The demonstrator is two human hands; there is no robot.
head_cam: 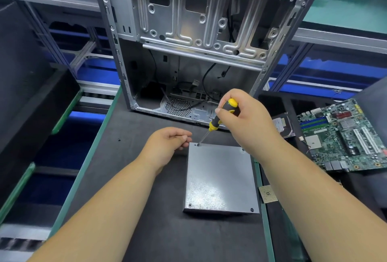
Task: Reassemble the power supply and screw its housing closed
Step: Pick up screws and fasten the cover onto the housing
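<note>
The grey metal power supply (217, 180) lies flat on the dark mat with its lid on top. Dark screws show in its two near corners. My right hand (245, 115) grips a yellow-and-black screwdriver (222, 117), tilted, with its tip on the far left corner of the lid. My left hand (167, 144) rests against that same corner, fingers curled and touching the housing edge. A small black screw (119, 139) lies loose on the mat to the left.
An open computer case (199, 41) stands just behind the power supply. A green motherboard (343, 136) and a hard drive (282, 125) lie to the right. A small square chip (268, 194) sits by the mat's green right edge. Dark trays stand at left.
</note>
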